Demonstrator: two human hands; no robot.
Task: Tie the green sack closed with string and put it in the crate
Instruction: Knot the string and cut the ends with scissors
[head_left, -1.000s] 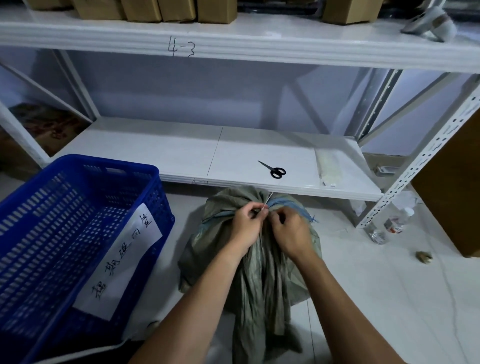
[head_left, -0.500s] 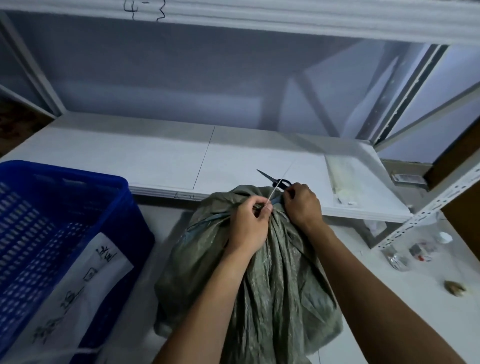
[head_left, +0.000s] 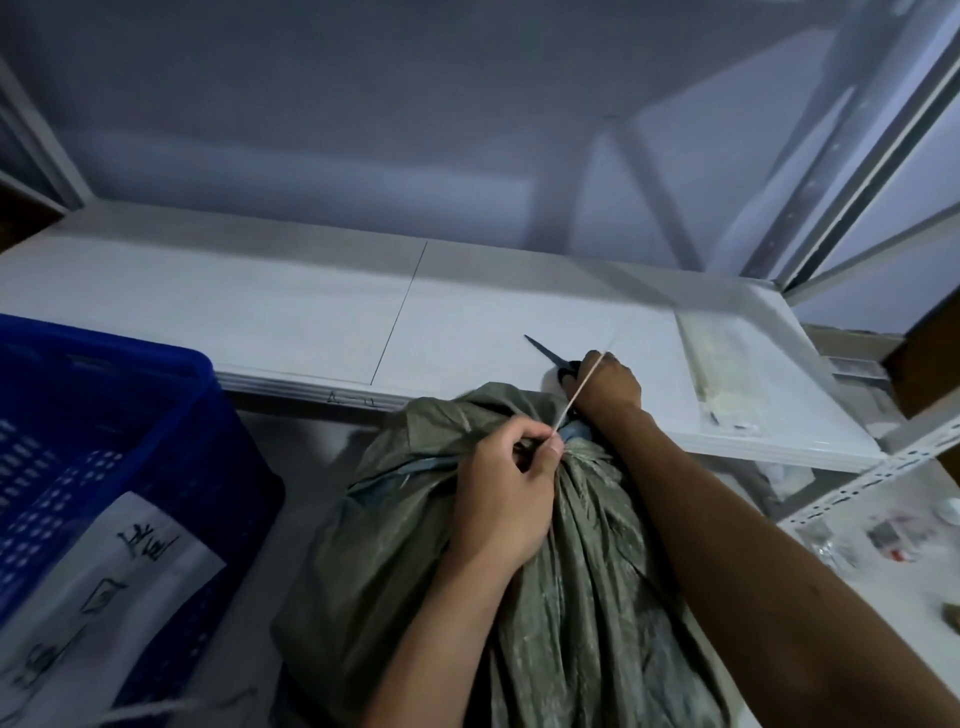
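Your green woven plastic sack (head_left: 587, 597) stands on the floor (head_left: 311, 467), touching the front edge of the white flat shelf (head_left: 311, 322) and just right of the blue perforated plastic crate (head_left: 78, 364). The neck is bunched. Your left hand (head_left: 504, 483) sits on the gathered neck, thumb and forefinger pinched together on a thin pale string (head_left: 574, 397). The string runs taut up and right across your right hand (head_left: 608, 382). That hand lies knuckles up near the shelf's front edge, over the handles of the black-handled metal scissors (head_left: 545, 351), whose blades point left and back. Cannot tell whether its fingers close on the handles. A clear plastic packet (head_left: 727, 374) lies along the shelf's right edge. A white paper label (head_left: 145, 561) with handwriting hangs on the crate's near wall.
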